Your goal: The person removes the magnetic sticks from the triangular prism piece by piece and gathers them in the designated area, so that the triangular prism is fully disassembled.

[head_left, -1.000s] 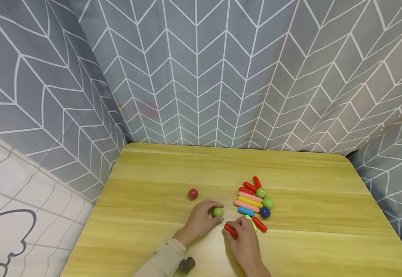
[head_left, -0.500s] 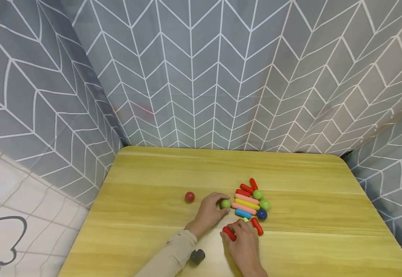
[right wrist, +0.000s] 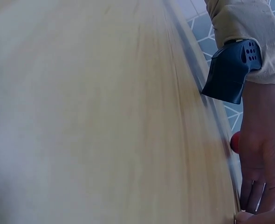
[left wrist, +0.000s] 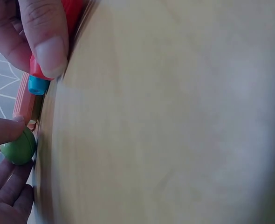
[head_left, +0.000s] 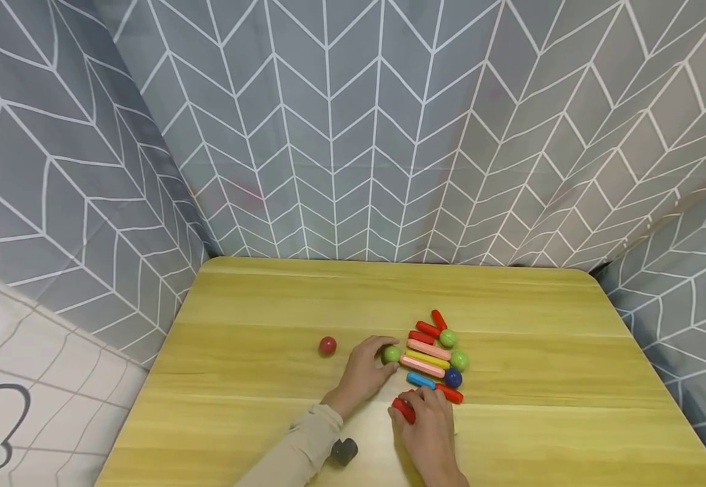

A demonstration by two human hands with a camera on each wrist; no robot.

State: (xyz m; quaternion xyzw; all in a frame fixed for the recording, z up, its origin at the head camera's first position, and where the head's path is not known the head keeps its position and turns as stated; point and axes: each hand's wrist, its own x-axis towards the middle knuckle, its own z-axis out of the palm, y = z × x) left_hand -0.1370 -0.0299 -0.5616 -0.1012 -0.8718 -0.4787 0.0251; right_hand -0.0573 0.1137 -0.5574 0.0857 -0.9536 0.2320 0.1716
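In the head view my left hand (head_left: 362, 375) holds a green ball (head_left: 391, 354) between thumb and fingers at the left ends of a row of coloured sticks. The left wrist view shows the same ball (left wrist: 20, 147) resting at table level, near a pink stick (left wrist: 24, 100). My right hand (head_left: 427, 429) grips a short red stick (head_left: 403, 410); its thumb presses that stick in the left wrist view. Just beyond its fingers lie another red stick (head_left: 450, 393) and a blue stick (head_left: 421, 380). What lies under the right hand is hidden.
Pink (head_left: 429, 349) and yellow (head_left: 427, 359) sticks lie side by side, with several red ones above. Two green balls (head_left: 459, 360) and a dark blue ball (head_left: 453, 377) line their right side. A dark red ball (head_left: 327, 345) sits apart, left. A black wrist camera (head_left: 345, 451) is on the left sleeve.
My left hand has moved the green ball right and away from me, up to the sticks. The red stick by my right fingers has turned towards the blue one; a lime piece there is now hidden.
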